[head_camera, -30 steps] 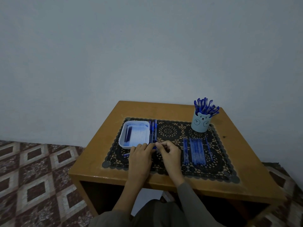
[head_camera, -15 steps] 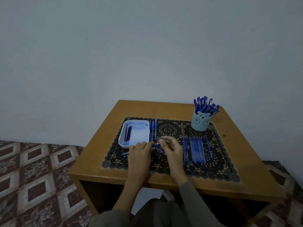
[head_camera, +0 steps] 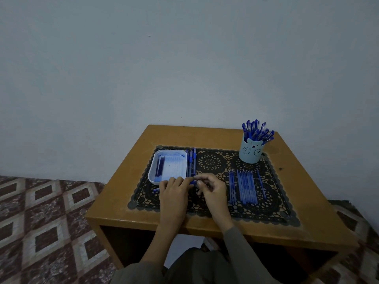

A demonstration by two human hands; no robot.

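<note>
Nearest, grey sleeves (head_camera: 242, 253) are coming up from the bottom edge to the table (head_camera: 205, 226), a wooden one standing on a patterned tile floor (head_camera: 41, 212). Both hands are working over the near-left part of a black lace mat (head_camera: 276, 212). The left hand (head_camera: 174, 189) is lying palm down, its grip closing over a blue pen (head_camera: 192, 182); one pen end is poking out past the hand's left side, low over the mat. The right hand (head_camera: 211, 187) is sitting just beside it, fingers curled, its grip pinching the pen's other end between thumb and fingertips. So the pen is being held between the two hands, just off the tray's near right corner; cannot tell whether it is touching the mat. Right of the hands, a row of blue sticks (head_camera: 246, 187) is lying side by side on the mat, apart from the right hand; too small to tell refills from pens. Just beyond the left hand, a white tray (head_camera: 151, 171) is sitting on the mat's far-left part with a few dark refills (head_camera: 160, 167) lying in its left side. Some spare pens (head_camera: 191, 160) are lying along the tray's right wall. At the far right, a light blue bear cup (head_camera: 250, 153) is standing upright, holding a bunch of capped pens (head_camera: 257, 130). A plain grey wall (head_camera: 184, 58) is filling everything behind.
</note>
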